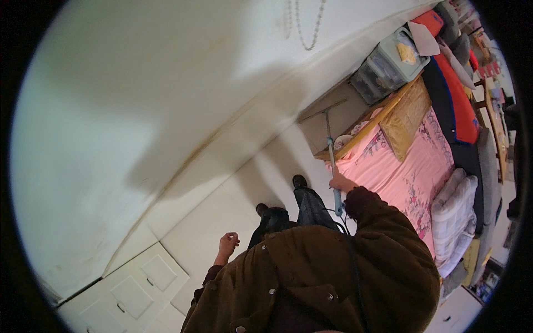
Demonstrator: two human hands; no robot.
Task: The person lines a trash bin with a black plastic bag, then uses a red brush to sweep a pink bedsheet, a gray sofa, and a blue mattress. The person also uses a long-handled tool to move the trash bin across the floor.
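My right hand point(342, 182) is closed around the blue-grey handle of a long floor squeegee point(331, 145). Its thin T-shaped head lies on the floor between the wall and the bed's end, beside the plastic drawer boxes. The grip end of the handle hangs below my hand, close to my hip. My left hand point(228, 244) hangs at my left side, away from everything, its fingers loosely curled and apart with nothing seen in them.
A white wall point(139, 100) runs along the left. On the right stands a bed with a pink flowered sheet point(394, 172), a bamboo mat point(408, 119) and a folded quilt point(452, 213). Stacked plastic drawers point(388, 64) stand beyond it. White cabinet doors point(133, 288) are at lower left.
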